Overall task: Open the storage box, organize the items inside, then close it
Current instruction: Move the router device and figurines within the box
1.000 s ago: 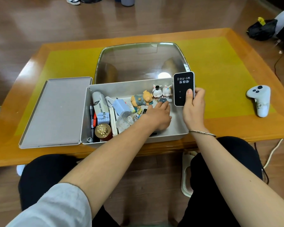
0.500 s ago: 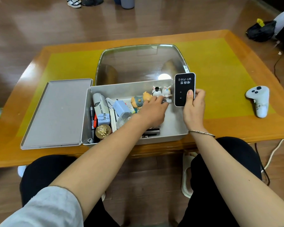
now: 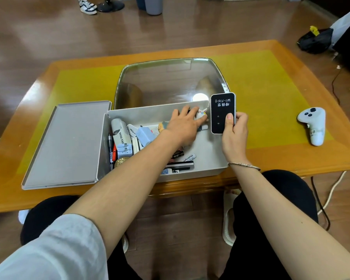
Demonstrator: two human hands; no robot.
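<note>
1. The grey storage box (image 3: 208, 158) sits open at the near edge of the wooden table (image 3: 271, 156), its walls upright and its inside crowded with small items.
2. Its grey lid (image 3: 65, 144) lies flat on the table, just beside the box's left wall, inner side up.
3. The left hand (image 3: 185, 128) reaches into the far right part of the box, fingers spread and nearly straight, resting over small figurines; a white bunny figurine (image 3: 201, 115) shows between the fingers. Whether any finger actually grips it, I cannot tell.
4. The right hand (image 3: 235, 134) holds a black Wi-Fi device (image 3: 222, 113) upright above the box's right wall, thumb pressed on its face and fingers curled round its right edge.
5. In the left part of the box stand a white mini fan box (image 3: 120, 134), a pale blue charger plug (image 3: 144, 135) and a gold round tin (image 3: 121, 161), packed close together.
6. Near the front wall lies a white tube (image 3: 190, 157), beside dark flat items too hidden to name.
7. A white game controller (image 3: 313, 124) rests on the table, well apart to the right of the box.
8. A glass panel (image 3: 170, 83) is set in the tabletop just behind the box.
</note>
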